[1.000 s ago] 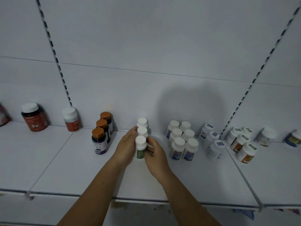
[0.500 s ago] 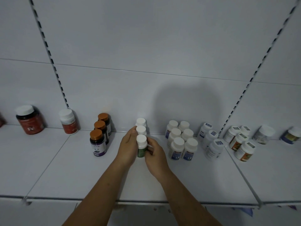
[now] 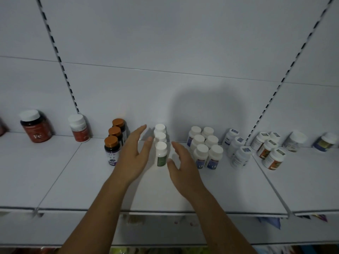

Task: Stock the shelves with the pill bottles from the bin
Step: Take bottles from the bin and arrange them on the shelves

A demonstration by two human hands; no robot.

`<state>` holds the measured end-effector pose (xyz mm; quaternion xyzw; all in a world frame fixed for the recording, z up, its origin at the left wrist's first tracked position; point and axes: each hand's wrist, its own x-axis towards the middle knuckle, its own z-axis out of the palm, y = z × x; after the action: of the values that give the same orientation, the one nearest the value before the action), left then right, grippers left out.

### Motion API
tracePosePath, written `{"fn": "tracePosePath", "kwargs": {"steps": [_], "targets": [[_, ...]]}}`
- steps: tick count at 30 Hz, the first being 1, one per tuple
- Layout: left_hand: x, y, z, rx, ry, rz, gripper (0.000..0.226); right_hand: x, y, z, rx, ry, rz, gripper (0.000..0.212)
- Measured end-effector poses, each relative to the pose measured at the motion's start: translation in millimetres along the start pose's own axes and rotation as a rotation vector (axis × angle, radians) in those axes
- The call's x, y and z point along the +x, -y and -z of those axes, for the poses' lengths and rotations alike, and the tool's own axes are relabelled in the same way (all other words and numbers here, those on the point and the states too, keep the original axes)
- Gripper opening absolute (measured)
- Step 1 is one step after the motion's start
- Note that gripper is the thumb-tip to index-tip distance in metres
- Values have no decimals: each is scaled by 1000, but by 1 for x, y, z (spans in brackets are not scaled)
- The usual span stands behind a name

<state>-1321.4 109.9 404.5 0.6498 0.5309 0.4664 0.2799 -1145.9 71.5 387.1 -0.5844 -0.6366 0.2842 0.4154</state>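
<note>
"Starting at the hands, what do you have on your feed?"

"I have both of them spread open, gripping nothing. The left hand [image 3: 134,156] has its fingers straight and together, pointing toward the back panel [image 3: 165,43]. The right hand [image 3: 183,165] faces it, fingers loosely extended. Between them stands the green-labelled bottle [image 3: 161,155], upright on the shelf [image 3: 165,195], with its white cap on. The right thumb sits just beside the bottle's base (I can't tell whether it touches)."

"What's behind that bottle?"

"Two more white-capped bottles [image 3: 160,136] stand in single file, running back to the panel. The green-labelled one is at the front of a row of three."

"And the neighbours?"

"Just left of the left hand I see three orange-capped dark bottles [image 3: 111,149] in a file of their own. Right of the right hand are six blue-labelled bottles [image 3: 205,149], two abreast, and then three white bottles with printed caps [image 3: 236,145]. Farther left are a red-labelled bottle [image 3: 78,128] and a big dark one marked Fe [image 3: 34,126]. Past the right slotted upright [image 3: 286,76], on the next section, there are four orange-labelled bottles [image 3: 269,149], a wide white-lidded jar [image 3: 295,141] and a blue-and-yellow jar [image 3: 325,142] (that last one is blurred)."
</note>
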Motion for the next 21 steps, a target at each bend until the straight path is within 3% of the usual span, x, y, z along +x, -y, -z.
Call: {"fn": "tracePosePath", "kwargs": {"steps": [4, 8, 11, 21], "targets": [[-28, -9, 35, 311, 74, -143, 60, -13, 31, 19, -49, 45, 162, 57], [-69, -18, 64, 644, 80, -174, 77, -28, 50, 30, -223, 100, 402, 70], [-104, -24, 83, 817, 60, -98, 82, -42, 63, 33, -289, 258, 437, 74], [-268, -53, 143, 1012, -189, 275, 81, -108, 96, -27, -276, 632, 747, 76]]}}
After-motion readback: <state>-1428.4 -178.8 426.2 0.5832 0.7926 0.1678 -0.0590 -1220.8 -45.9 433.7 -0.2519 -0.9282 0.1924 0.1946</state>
